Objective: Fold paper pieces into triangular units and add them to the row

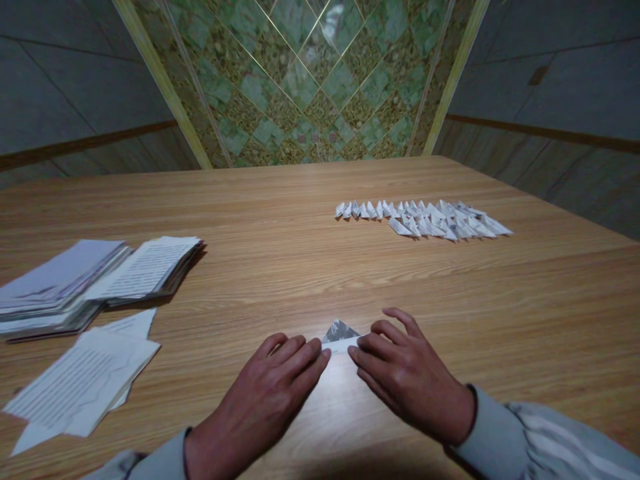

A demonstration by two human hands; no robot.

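A small folded paper (pixel 341 345) lies at the front middle of the table, with a grey printed triangle pointing away from me and a white strip along its near side. My left hand (pixel 273 390) pinches the left end of the strip between thumb and fingers. At the right end, my right hand (pixel 407 373) grips the paper the same way, its little finger raised. The fingertips cover both ends of the strip.
Several folded paper pieces (pixel 435 219) stand in rows on the wooden table (pixel 260 233) at the back right. A stack of papers (pixel 65 273) and an open-looking printed pile (pixel 150 267) lie at the left, with loose printed sheets (pixel 85 377) nearer me.
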